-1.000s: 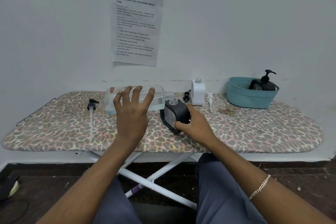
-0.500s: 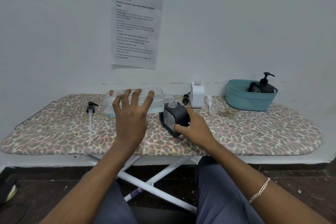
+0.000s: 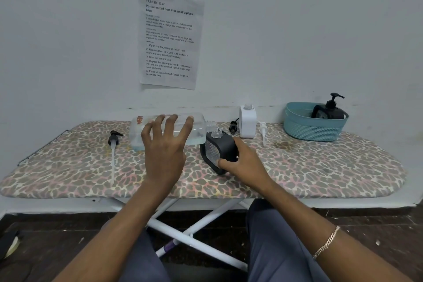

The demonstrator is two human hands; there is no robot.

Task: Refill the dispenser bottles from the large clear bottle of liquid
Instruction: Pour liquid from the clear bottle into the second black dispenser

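My left hand (image 3: 165,144) grips the large clear bottle (image 3: 139,135), held on its side above the board with a little bluish liquid along its lower wall. Its open neck points right, just over the clear neck of a black dispenser bottle (image 3: 225,147). My right hand (image 3: 242,163) holds that black bottle tilted on the ironing board (image 3: 320,167). A white dispenser bottle (image 3: 248,121) without its pump stands at the back. A second black dispenser bottle (image 3: 329,110) with its pump on sits in the teal basket (image 3: 313,129).
A black pump head (image 3: 113,138) with a long tube lies at the left of the board. A small black pump (image 3: 233,126) and a white pump (image 3: 263,129) lie either side of the white bottle. A printed sheet (image 3: 170,39) hangs on the wall.
The clear bottle's neck has dipped slightly lower toward the black bottle's neck. Both hands keep their holds.
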